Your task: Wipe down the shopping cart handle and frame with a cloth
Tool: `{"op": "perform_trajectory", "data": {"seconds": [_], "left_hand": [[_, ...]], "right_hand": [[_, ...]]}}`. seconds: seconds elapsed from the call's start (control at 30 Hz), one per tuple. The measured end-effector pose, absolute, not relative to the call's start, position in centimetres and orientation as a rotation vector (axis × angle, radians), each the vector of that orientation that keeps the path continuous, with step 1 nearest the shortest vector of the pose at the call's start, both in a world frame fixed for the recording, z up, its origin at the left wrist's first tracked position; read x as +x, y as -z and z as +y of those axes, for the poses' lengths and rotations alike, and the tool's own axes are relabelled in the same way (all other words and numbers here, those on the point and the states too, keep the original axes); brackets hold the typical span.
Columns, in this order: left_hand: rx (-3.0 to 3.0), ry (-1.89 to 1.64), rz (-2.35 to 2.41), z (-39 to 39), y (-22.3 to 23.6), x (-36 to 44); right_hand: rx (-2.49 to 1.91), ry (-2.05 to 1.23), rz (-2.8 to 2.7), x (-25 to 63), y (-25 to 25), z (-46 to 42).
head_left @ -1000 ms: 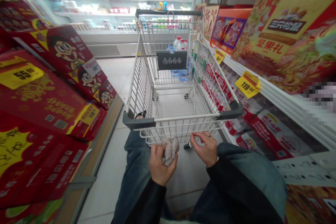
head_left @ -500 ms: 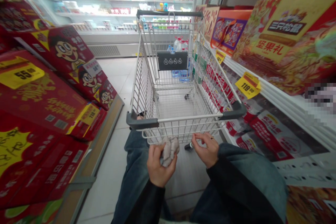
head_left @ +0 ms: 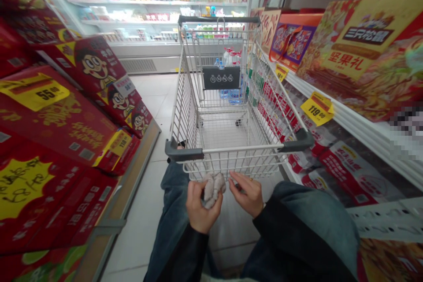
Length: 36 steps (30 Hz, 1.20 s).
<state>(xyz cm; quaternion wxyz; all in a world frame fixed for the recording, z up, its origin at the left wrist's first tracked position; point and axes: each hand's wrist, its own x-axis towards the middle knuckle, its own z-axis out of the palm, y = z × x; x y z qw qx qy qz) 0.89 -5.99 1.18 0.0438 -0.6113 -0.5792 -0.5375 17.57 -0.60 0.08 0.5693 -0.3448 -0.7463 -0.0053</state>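
An empty wire shopping cart (head_left: pixel 231 150) stands in the aisle in front of me, its near end facing my knees. My left hand (head_left: pixel 200 207) is closed round a crumpled grey cloth (head_left: pixel 212 188) just below the cart's near lower edge. My right hand (head_left: pixel 245 194) hovers beside the cloth with its fingers loosely curled and apart, holding nothing, a ring on one finger. Both sleeves are dark, and my jeans show beneath.
Red gift boxes (head_left: pixel 59 119) with yellow price tags fill the left shelving. On the right, a white shelf (head_left: pixel 346 119) carries orange and red gift boxes (head_left: pixel 360 48) above red packets. A chilled display (head_left: pixel 148 13) closes the aisle's far end. Pale floor tiles (head_left: pixel 142 224) run between.
My right hand has moved left, away from the cart's lower bar and closer to the cloth. The view has shifted slightly, so the cart sits a little further right.
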Motion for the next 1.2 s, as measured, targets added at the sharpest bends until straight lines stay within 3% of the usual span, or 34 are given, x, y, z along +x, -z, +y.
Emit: {"op": "perform_trajectory", "data": {"seconds": [0.37, 1.2], "left_hand": [[-1.77, 1.7, -1.724, -6.2, -1.8, 0.7], [-1.848, 1.608, -1.732, -6.3, -1.3, -0.3]], "right_hand": [[-0.873, -0.126, -1.789, 17.1, 1.5, 0.1], [-0.947, -0.003, -1.733, 17.2, 0.1, 0.3]]}}
